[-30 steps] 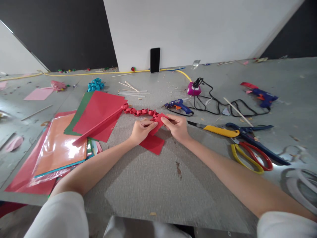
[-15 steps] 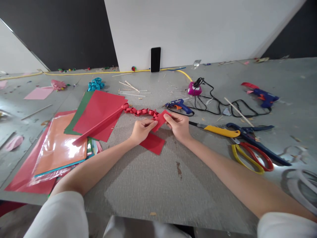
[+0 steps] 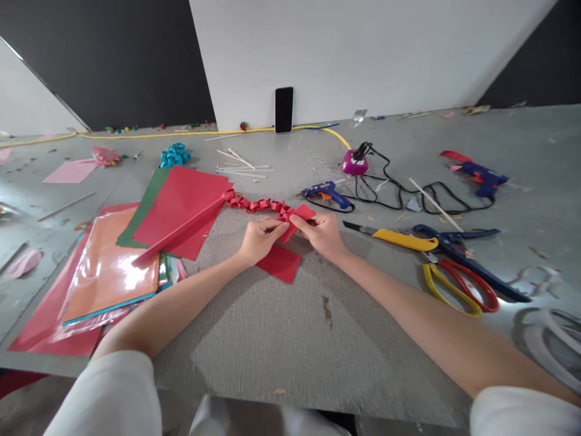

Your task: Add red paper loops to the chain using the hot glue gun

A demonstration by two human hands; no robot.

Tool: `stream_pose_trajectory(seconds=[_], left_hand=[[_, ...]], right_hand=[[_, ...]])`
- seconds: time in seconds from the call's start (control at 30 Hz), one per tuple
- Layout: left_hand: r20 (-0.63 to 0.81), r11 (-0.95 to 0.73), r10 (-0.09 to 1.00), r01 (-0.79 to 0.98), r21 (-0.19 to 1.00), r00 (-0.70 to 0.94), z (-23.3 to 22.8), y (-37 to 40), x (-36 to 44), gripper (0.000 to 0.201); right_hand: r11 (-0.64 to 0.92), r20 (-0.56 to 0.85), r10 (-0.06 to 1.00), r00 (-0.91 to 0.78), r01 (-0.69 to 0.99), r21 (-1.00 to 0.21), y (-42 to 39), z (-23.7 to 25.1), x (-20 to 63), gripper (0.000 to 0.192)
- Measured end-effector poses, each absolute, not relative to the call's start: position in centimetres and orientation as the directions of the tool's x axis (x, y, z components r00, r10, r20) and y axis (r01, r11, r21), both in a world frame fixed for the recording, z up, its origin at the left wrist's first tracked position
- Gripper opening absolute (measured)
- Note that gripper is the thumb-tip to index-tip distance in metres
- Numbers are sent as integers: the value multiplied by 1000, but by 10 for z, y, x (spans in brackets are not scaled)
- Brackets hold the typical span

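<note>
Between my two hands is a small piece of red paper (image 3: 303, 212), pinched from both sides. My left hand (image 3: 261, 240) grips its left edge between thumb and fingers. The thumb of my right hand (image 3: 324, 235) presses on its face, fingers behind. Just beyond my fingers, a red paper chain (image 3: 256, 205) runs left to the red sheets; whether it joins the held piece I cannot tell. Flat on the table below my hands lies a red paper rectangle (image 3: 280, 263), partly covered by my left hand.
Red sheets (image 3: 181, 206), a green sheet (image 3: 145, 212) and a plastic-wrapped orange pack (image 3: 109, 266) lie left. A blue glue gun (image 3: 327, 194), yellow cutter (image 3: 403, 240), scissors (image 3: 454, 287) and another glue gun (image 3: 485, 180) lie right. A phone (image 3: 284, 110) leans against the wall.
My right thumb has slid left across the red paper, closer to my left hand. My left hand stays nearly still.
</note>
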State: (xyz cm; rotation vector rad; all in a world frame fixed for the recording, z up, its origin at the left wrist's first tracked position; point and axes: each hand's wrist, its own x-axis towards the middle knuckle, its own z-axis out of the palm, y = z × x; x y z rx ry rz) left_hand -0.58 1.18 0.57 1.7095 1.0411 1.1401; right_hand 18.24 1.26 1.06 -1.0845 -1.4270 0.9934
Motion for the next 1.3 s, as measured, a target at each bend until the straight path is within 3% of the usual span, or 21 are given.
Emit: stream_pose_trajectory(seconds=[0.13,0.27,0.5,0.63,0.8,0.87,1.03,1.17,1.3], left_hand=[[249,-295,939,180,938,238,5,13,-4,38],[216,-248,954,143,958,210,4,13,-3,38],[137,-218,924,199,955,358,6,9,-3,44],[117,-184,938,181,966,327,4,10,-4,45],[171,-219,923,103,970,344,4,12,-5,49],[166,-218,925,121,968,341,4,12,-5,50],[155,-215,932,155,964,328,5,13,-5,51],[166,-220,929,133,966,331,6,12,-5,52],[115,-145,948,82,986,297,7,12,-4,52]], right_hand=[[221,220,973,66,-3,-975,20,5,184,49],[230,227,966,124,-10,-973,22,5,185,46],[309,301,916,264,15,-951,18,13,185,49],[330,320,930,181,-27,-944,15,14,183,51],[222,216,967,-138,28,-975,12,13,181,49],[223,209,963,-170,65,-973,11,13,181,48],[263,258,964,-61,125,-957,14,13,184,55],[272,273,953,135,23,-962,24,10,188,53],[309,294,941,169,-73,-948,31,4,194,47]])
